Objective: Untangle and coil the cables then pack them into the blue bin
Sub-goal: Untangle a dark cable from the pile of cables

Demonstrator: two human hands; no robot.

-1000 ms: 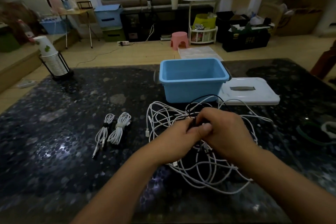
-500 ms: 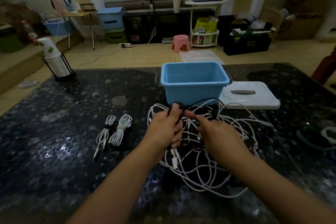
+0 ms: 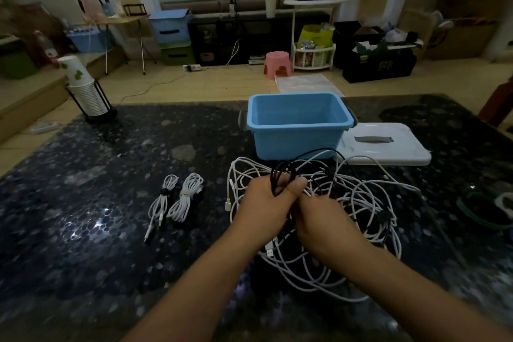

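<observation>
Both hands [image 3: 291, 208] now bunch the black cable [image 3: 280, 175] higher.

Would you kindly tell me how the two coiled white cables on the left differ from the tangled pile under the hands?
The coiled white cables are bundled and tied; the tangled pile sprawls in loose loops. The coiled cables lie untouched; both hands work in the pile. The coils are all white; the pile includes a black cable. Neither is in the bin.

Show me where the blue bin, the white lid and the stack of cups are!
blue bin [image 3: 294, 141]: head view, front wall.
white lid [image 3: 388, 153]: head view, bare top surface.
stack of cups [image 3: 83, 91]: head view, side of the stack.
</observation>
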